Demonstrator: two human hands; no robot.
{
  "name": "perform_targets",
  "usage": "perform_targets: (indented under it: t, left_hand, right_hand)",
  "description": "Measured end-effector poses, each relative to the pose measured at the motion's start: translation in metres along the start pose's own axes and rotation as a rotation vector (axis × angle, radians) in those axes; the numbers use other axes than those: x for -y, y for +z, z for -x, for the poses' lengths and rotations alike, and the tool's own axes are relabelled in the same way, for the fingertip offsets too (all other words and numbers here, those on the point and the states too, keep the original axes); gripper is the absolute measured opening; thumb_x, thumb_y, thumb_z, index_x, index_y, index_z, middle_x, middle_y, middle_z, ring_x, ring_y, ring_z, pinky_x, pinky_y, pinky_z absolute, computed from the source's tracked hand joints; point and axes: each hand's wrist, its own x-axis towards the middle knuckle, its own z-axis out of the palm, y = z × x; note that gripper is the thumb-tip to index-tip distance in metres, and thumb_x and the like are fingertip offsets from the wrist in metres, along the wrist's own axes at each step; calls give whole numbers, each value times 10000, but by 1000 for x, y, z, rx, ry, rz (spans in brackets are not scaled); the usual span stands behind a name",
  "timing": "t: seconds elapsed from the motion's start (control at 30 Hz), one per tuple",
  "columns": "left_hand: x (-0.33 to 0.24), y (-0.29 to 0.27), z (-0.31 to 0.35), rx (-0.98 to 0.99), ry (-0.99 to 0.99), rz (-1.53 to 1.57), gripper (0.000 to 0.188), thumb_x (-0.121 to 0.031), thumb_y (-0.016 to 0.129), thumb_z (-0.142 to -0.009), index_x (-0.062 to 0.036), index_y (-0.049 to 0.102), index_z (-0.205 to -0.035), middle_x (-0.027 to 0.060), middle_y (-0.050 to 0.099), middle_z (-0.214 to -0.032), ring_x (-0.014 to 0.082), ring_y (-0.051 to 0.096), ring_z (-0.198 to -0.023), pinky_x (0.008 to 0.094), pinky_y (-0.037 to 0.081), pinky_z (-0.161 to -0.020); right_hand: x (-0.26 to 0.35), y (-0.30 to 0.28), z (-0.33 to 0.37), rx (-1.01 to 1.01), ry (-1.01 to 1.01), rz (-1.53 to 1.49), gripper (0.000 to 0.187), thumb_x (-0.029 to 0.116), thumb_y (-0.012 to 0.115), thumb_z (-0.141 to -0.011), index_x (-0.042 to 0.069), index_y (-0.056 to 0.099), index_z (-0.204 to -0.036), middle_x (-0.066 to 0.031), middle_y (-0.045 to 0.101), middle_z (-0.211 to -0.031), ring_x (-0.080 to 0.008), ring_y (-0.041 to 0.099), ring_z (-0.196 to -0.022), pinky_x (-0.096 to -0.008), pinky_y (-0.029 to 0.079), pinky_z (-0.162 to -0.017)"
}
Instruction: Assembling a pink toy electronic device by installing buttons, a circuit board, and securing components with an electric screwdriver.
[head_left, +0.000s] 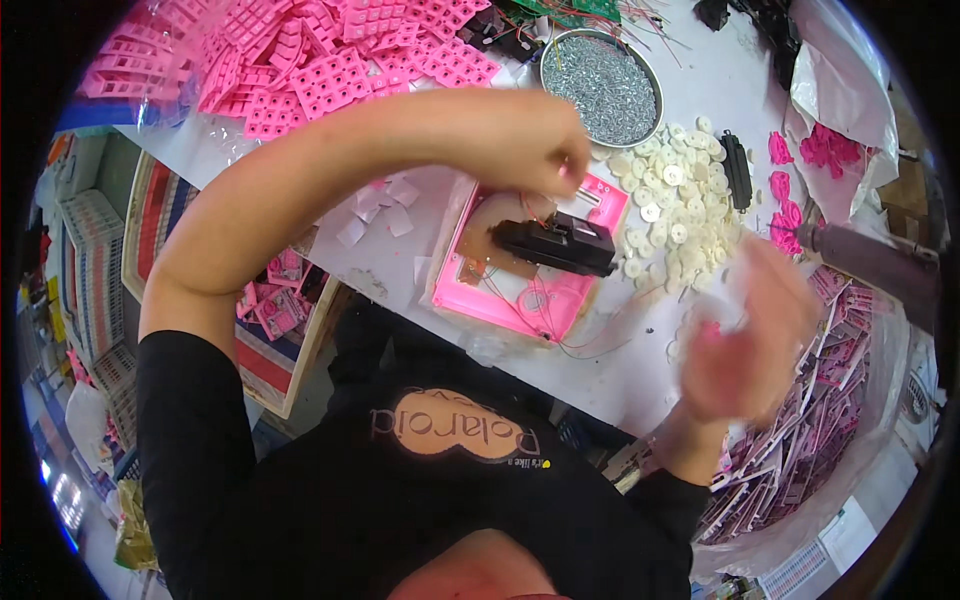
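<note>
- Plastic crates stand at the far left.
- A wood-framed tray beside the surface contains pink plastic parts.
- Pink keypad frames are heaped at the surface's far left.
- White paper slips lie scattered nearer the person.
- The pink casing rests on the surface in front of the person, with a black box-shaped part and thin wires over it.
- The left hand is curled nearly into a fist above the casing's far edge; whether it holds anything, I cannot tell.
- Just beyond, a round metal dish is full of silvery screws.
- White plastic discs spread right of the casing, beside a black strip-like part.
- The right hand is blurred, well apart from the casing; its grip cannot be told.
- Rightmost, a grey cylindrical tool points leftward, above a plastic-lined bin of pink pieces.
</note>
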Motion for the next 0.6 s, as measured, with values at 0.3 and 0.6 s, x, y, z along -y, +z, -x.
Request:
perform_targets:
  t: [0.3,0.6]
  left_hand:
    - [55,14,-83,-357,66,-942,154,-163,604,-856,-113,749,-837,102,736,-885,278,718,-908,493,517,-821]
    - [-3,-1,-31,-255,97,-87,182,-197,727,-870,-18,695,-861,98,633,-701,244,622,-651,380,482,-620]
  right_hand:
    - [-88,-30,-12,-485,490,-1060,621,250,680,-931,-29,432,-1428,-145,614,-1054,-261,599,-915,-514,496,-985]
    - [-23,22,-48,-270,607,-1189,596,155,658,-925,-62,407,-1420,-112,594,-813,-213,594,-711,-450,563,-825]
